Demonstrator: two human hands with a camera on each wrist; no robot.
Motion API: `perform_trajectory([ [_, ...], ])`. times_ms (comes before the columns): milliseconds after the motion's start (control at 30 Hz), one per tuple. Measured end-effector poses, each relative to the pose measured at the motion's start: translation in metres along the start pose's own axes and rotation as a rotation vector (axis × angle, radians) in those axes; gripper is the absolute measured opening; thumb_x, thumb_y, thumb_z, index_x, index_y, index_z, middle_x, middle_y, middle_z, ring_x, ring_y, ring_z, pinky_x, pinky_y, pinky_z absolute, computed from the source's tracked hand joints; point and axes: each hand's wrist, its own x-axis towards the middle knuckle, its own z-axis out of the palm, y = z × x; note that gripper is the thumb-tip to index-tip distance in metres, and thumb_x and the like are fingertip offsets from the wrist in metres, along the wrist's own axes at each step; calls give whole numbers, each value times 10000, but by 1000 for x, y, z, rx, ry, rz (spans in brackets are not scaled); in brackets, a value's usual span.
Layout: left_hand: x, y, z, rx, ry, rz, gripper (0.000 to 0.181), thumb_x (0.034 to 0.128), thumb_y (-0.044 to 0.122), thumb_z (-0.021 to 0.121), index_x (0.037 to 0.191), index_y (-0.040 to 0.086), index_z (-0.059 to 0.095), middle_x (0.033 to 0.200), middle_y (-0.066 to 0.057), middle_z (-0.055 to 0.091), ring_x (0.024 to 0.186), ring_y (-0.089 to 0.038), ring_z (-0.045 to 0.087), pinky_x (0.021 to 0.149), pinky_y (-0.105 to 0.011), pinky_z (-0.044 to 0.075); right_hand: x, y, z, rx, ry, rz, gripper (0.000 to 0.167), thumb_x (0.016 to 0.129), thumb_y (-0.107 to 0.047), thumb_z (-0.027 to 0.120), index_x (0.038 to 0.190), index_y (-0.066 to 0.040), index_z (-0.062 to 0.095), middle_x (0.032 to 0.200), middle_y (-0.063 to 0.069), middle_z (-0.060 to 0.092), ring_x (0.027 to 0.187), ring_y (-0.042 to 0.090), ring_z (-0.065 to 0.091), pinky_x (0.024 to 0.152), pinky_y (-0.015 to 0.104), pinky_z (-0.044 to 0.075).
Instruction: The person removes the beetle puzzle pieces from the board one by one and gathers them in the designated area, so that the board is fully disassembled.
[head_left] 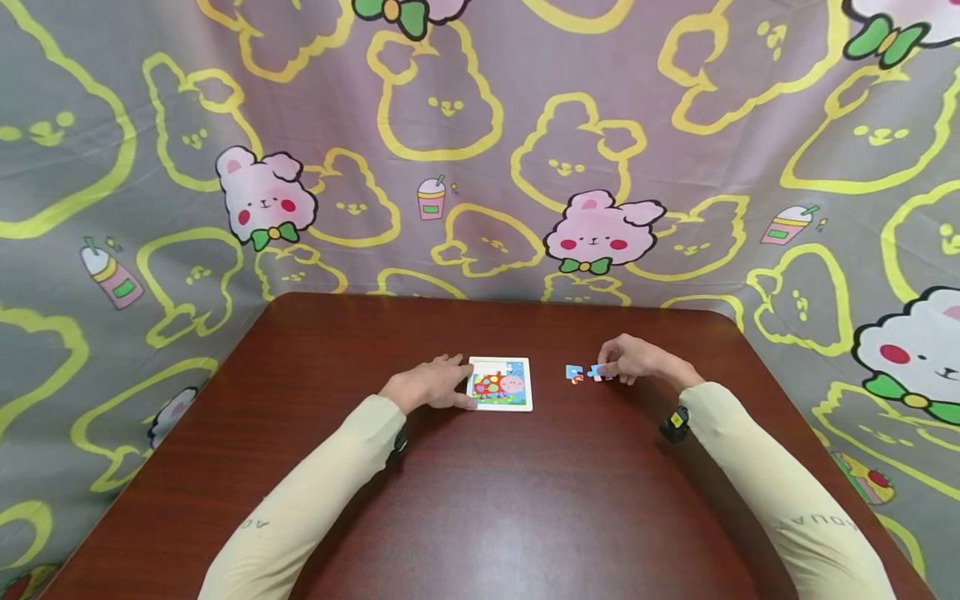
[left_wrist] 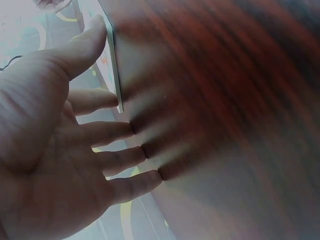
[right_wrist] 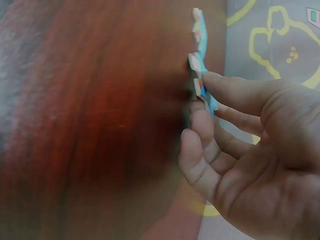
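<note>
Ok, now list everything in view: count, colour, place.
Table: one, dark reddish brown, under the work.
Patterned cloth: one, grey-pink with yellow outlines and pale rabbits, behind the table.
Puzzle board: one, white-rimmed with a red spotted bug picture, on the table between the hands.
Loose puzzle pieces: at least two (fingers hide the exact count), mostly light blue, right of the board.
Wrist devices: two, black, one at each wrist.
Sleeves: two, cream, on both forearms.
Left grip: one, bare, at the board's left edge.
Right grip: one, bare, pinching a loose piece.
</note>
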Motion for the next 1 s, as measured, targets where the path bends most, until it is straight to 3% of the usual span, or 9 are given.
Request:
perform_trajectory([
  [333, 0, 0, -1, -11, -8, -4, 782, 1001, 501, 657, 1631, 147, 356, 1711, -183, 235, 1588, -400, 189, 1265, -541, 258, 0, 0, 2, -8, 33, 30, 131, 1005, -138, 693, 966, -15, 666, 776, 61, 626, 611, 156, 546, 569, 299, 521],
  [600, 1, -2, -1, -4, -11, -6, 779, 1006, 504, 648, 1631, 144, 353, 1710, -185, 238, 1589, -401, 187, 1268, -536, 253, 3, -10, 0, -129, 47, 58, 275, 974, -177, 736, 1096, 21, 589, 805, 64, 615, 667, 180, 559, 594, 307, 537],
  [733, 0, -1, 0, -10, -16, -7, 790, 1002, 514, 648, 1634, 145, 348, 1713, -182, 231, 1592, -398, 177, 1270, -537, 248, 6, -19, 1, -119, 74, 43, 287, 988, -209, 724, 1138, 14, 626, 817, 79, 643, 676, 189, 591, 608, 319, 552],
  [1000, 0, -3, 0, -10, -8, 1, 793, 1000, 509, 655, 1630, 133, 354, 1710, -196, 229, 1589, -415, 175, 1264, -563, 245, 14, -42, 6, -72, 104, -66, 233, 994, -204, 712, 1106, -7, 662, 910, 91, 690, 692, 225, 641, 633, 319, 528],
])
